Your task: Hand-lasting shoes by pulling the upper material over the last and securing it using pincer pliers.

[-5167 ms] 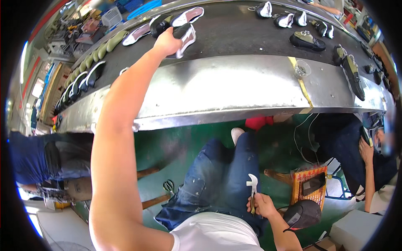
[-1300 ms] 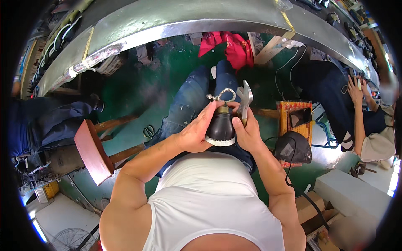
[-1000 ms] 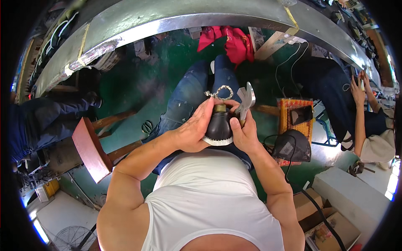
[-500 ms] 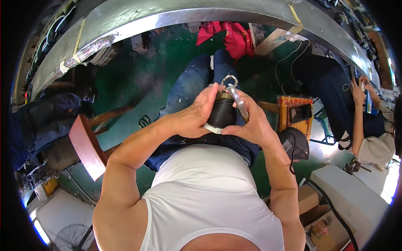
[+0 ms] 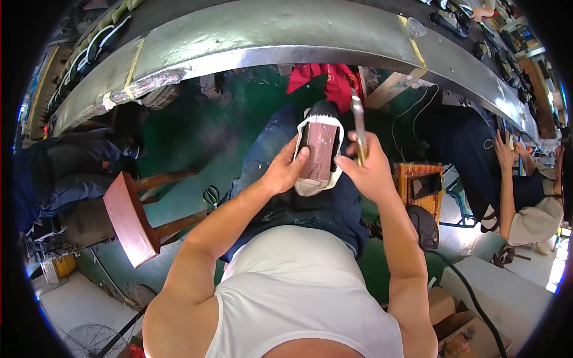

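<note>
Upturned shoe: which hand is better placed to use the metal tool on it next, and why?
Probably the right hand: it holds the metal tool beside the upturned shoe, while the left hand grips the shoe's side.

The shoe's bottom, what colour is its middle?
The shoe's bottom is pinkish brown in the middle; the head view shows it.

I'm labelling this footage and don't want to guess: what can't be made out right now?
All in the head view:
Shoe: its top is hidden behind its own upturned underside.
Left hand: some fingertips are hidden behind the shoe.
Metal tool in the right hand: its head is blurred.
Clear cup on the bench: contents too small.
Wire fan: cut off by the lower edge.
</note>
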